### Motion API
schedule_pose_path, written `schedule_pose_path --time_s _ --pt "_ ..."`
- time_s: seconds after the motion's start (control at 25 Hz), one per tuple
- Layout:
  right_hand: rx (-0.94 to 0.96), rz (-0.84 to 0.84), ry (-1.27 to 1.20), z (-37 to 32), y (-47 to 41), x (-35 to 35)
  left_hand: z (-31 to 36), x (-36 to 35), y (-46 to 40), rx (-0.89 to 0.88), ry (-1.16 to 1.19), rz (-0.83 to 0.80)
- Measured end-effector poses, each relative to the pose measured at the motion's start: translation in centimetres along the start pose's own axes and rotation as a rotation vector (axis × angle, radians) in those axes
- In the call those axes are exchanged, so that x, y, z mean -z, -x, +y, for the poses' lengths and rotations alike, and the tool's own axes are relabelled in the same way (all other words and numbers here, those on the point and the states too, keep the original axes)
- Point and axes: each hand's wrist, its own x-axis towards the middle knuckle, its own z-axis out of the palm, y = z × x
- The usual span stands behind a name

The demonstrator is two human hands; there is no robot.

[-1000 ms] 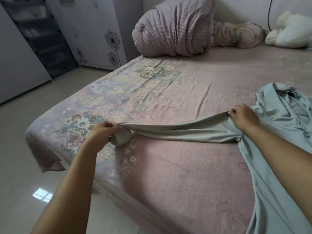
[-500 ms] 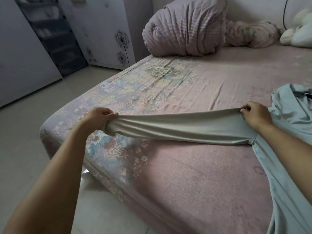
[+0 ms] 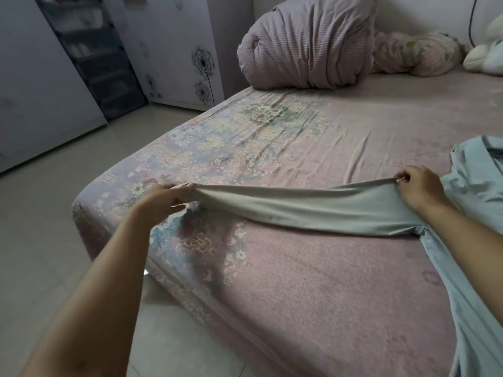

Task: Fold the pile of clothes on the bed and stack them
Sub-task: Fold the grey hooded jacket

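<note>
My bed (image 3: 313,281) fills most of what I see, covered in a dusty pink sheet (image 3: 353,137) with a faded flower pattern along its edge and corner. Far beyond my left hand (image 3: 160,198), a bunched, ribbed mauve quilt (image 3: 307,42) sits at the head of the bed, a crumpled flowered blanket (image 3: 416,54) beside it and something soft and white (image 3: 487,54) at the far right. A thin dark cable (image 3: 472,20) hangs down the pale wall there. Out past my left hand lies a glossy pale tile floor (image 3: 49,240), a dark shelf rack (image 3: 98,58) and white wardrobe doors (image 3: 174,44) printed with dandelions. The light is soft and dim.
</note>
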Motion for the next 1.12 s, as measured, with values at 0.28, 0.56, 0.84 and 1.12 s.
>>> schedule_pose_path --time_s 0.28,0.56,0.84,1.12 --pt "-0.055 -0.046 0.073 0.5 0.1 -0.7 -0.5 -1.9 -0.1 -0.115 0.392 0.178" --pt "-0.096 -0.003 0.167 -0.4 0.8 -1.7 -1.8 -3.4 -0.2 -0.294 -0.552 0.564" --pt "-0.008 0.009 0.37 -0.6 0.3 -3.2 -4.1 -3.6 -1.8 -0.268 -0.907 0.569" --pt "-0.017 -0.072 0.456 -2.3 1.0 -2.6 -4.3 -3.1 -2.6 -0.1 -1.033 0.613"
